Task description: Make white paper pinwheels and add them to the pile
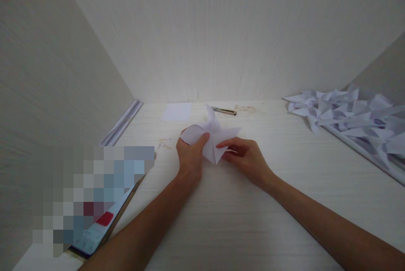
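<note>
A partly folded white paper shape (212, 136) with pointed flaps sits just above the pale wooden desk (240, 220), held between both hands. My left hand (189, 156) grips its left flap, the thumb pressed on top. On the lower right side, my right hand (245, 158) pinches the paper with the fingertips. Both forearms reach in from the bottom edge.
A pile of several folded white paper shapes (351, 115) lies at the right. A flat white sheet (177, 111) and a thin metal utility knife (225, 111) rest near the back wall. A phone-like device (95, 233) leans at the left; part of that area is blurred out.
</note>
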A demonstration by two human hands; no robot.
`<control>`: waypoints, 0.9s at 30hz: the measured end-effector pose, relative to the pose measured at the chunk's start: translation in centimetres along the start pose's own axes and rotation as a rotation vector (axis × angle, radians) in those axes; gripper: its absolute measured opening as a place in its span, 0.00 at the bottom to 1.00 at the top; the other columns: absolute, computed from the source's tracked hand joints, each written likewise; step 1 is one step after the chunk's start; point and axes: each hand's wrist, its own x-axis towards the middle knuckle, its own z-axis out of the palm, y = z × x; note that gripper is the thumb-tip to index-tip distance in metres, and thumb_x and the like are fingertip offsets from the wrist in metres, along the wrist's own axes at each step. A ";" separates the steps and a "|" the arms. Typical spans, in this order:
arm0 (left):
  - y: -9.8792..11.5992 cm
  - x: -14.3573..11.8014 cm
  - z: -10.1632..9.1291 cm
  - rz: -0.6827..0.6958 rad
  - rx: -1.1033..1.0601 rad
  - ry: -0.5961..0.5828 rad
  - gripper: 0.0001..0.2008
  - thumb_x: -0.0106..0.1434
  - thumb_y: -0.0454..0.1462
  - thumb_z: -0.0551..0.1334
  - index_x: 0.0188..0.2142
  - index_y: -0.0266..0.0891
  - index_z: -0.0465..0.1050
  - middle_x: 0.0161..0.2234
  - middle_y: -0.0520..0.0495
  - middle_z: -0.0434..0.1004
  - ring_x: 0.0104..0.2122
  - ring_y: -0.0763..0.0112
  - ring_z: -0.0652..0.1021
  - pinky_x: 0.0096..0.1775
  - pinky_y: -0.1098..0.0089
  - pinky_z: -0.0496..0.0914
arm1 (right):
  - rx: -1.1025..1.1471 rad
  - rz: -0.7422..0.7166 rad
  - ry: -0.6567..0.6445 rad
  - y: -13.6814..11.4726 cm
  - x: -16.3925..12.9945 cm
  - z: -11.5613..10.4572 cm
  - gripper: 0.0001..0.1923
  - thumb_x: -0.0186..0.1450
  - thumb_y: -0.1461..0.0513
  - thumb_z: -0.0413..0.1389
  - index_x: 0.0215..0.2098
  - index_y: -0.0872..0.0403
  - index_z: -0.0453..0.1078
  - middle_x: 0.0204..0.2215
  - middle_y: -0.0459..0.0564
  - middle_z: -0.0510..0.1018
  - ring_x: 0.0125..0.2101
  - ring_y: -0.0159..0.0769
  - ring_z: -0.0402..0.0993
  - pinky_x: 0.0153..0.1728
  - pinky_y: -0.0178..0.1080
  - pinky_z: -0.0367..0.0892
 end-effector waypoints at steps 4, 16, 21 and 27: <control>-0.2 0.0 -0.1 0.024 0.012 -0.033 0.19 0.41 0.36 0.66 0.36 0.35 0.68 0.32 0.47 0.73 0.32 0.69 0.74 0.34 0.68 0.69 | -0.038 0.022 0.074 -0.3 0.0 0.3 0.06 0.41 0.67 0.63 0.19 0.54 0.73 0.21 0.43 0.75 0.23 0.29 0.70 0.27 0.34 0.67; 0.7 -1.5 0.0 0.202 0.275 -0.104 0.17 0.43 0.36 0.65 0.35 0.37 0.67 0.24 0.54 0.71 0.22 0.76 0.71 0.25 0.74 0.65 | -0.040 -0.001 0.146 0.3 0.5 -0.2 0.11 0.51 0.57 0.59 0.18 0.57 0.71 0.12 0.41 0.67 0.15 0.24 0.60 0.18 0.31 0.56; 0.6 -1.8 0.0 0.205 0.323 -0.147 0.17 0.45 0.36 0.65 0.36 0.38 0.67 0.21 0.55 0.69 0.19 0.77 0.69 0.22 0.76 0.63 | -0.102 0.011 0.179 0.2 0.6 -0.1 0.11 0.51 0.57 0.59 0.18 0.57 0.71 0.11 0.41 0.65 0.15 0.24 0.57 0.16 0.31 0.52; 0.5 -1.7 0.0 0.217 0.343 -0.175 0.16 0.45 0.36 0.65 0.35 0.38 0.67 0.19 0.57 0.67 0.17 0.79 0.67 0.20 0.78 0.61 | -0.142 0.019 0.214 0.2 0.6 0.0 0.12 0.50 0.57 0.58 0.18 0.58 0.71 0.10 0.41 0.63 0.14 0.24 0.55 0.16 0.31 0.49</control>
